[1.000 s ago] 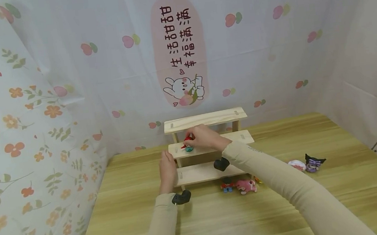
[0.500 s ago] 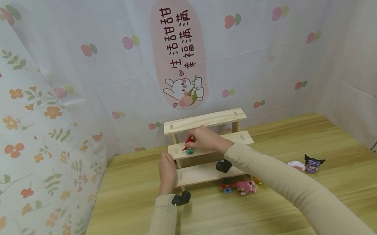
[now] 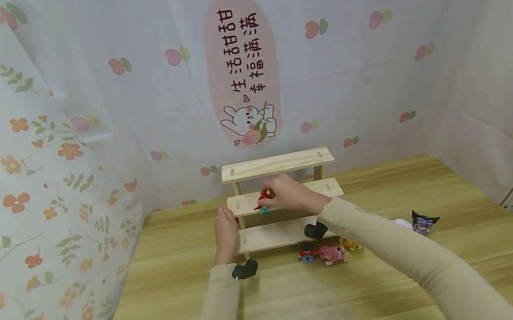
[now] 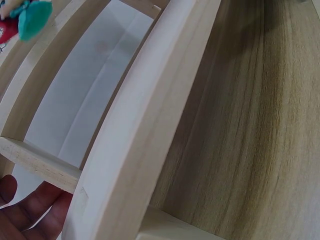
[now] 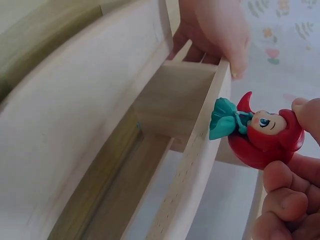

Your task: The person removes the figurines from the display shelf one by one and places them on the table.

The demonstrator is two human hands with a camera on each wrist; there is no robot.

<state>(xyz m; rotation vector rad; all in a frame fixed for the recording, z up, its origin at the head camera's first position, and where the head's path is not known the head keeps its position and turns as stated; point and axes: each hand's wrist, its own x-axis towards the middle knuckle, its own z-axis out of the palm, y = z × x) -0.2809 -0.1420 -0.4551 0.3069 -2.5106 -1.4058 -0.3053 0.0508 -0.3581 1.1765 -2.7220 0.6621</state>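
A mermaid figurine (image 5: 267,132) with red hair and a teal tail is pinched between the thumb and fingers of my right hand (image 3: 290,194). In the head view it is at the middle tier of a three-tiered wooden shelf (image 3: 244,204), left of centre. The tail overlaps the tier's front edge in the right wrist view; whether it touches the wood I cannot tell. My left hand (image 3: 227,234) rests along the shelf's left end, fingers fairly straight. Its fingertips lie beside the side panel (image 4: 40,162) in the left wrist view.
Before the bottom tier lie a red-and-blue figurine (image 3: 307,252), a pink one (image 3: 332,254) and a yellow one (image 3: 352,245). Farther right on the wooden table (image 3: 167,294) are a purple figurine (image 3: 423,223) with black ears and a partly hidden white one (image 3: 402,223). Patterned cloth hangs behind.
My right hand has shifted a little right and toward the front of the middle tier with the mermaid figurine. The left hand stays at the shelf's left end.
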